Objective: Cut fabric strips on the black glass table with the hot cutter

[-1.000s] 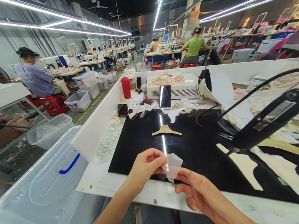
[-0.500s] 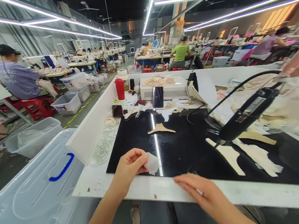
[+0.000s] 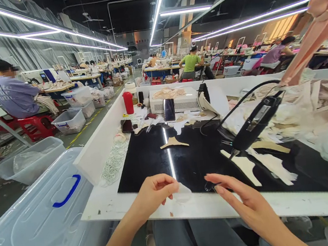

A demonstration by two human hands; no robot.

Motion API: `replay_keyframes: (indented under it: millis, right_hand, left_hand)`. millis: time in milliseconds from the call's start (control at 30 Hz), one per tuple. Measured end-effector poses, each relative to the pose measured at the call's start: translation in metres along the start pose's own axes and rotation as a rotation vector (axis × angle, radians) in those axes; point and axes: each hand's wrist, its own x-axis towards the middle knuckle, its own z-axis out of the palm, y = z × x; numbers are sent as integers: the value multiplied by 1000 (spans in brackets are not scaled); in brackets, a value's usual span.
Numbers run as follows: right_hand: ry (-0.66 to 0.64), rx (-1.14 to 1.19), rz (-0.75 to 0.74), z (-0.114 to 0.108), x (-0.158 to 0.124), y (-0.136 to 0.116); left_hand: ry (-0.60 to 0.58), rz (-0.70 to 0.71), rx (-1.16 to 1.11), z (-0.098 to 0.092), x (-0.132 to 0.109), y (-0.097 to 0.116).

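Observation:
A small, thin, whitish translucent piece [image 3: 183, 192] is pinched between the thumb and fingers of my left hand [image 3: 159, 192], at the front edge of the black work surface [image 3: 147, 158]. To the right, my right hand [image 3: 244, 198] is held over the white table edge, its thumb and fingers apart. Just beyond its fingertips is a small dark curved thing [image 3: 209, 186] that I cannot make out; whether they touch is unclear. A cream curved cut piece [image 3: 174, 142] lies farther back on the black surface. Another cream cut piece [image 3: 245, 166] lies right, beneath the tip of a black handheld tool [image 3: 255, 122].
Pale string loops [image 3: 113, 162] lie left of the black surface. A phone [image 3: 169, 109] leans against a white vented box [image 3: 187, 97] at the back, near a red cup [image 3: 128, 102]. Pale fabric [image 3: 319, 101] is heaped right. A lidded plastic bin [image 3: 37, 222] stands left.
My left hand has moved right and slightly nearer with the whitish piece. My right hand has shifted right and its fingers have spread. The camera view has shifted slightly.

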Motion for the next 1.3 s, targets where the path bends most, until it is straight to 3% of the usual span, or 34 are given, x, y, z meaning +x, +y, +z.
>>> replay_keyframes:
  millis: [133,300,667,900,1067,1200,1300]
  right_hand:
    - [-309,252,-2,27,23,-38]
    - [-504,285,88,28,39,-31]
    - [-344,285,214,-6,52,9]
    - [-406,276,148,-12,54,34]
    - [-391,426,-75,-24,52,41]
    - [-258,473,-10,-29,57,35]
    - [-297,434,-47,-22,62,24]
  left_hand:
    - [-73,0,37,7,2,4]
    - [-85,-48,46,9,10,5]
    - [-62,-158,98,22,47,15]
    - [-59,-267,75,38,68,15]
    - [-154,-99,28,50,73,24]
    - [-298,38,-100,56,72,31]
    - [-340,103,-165,55,76,27]
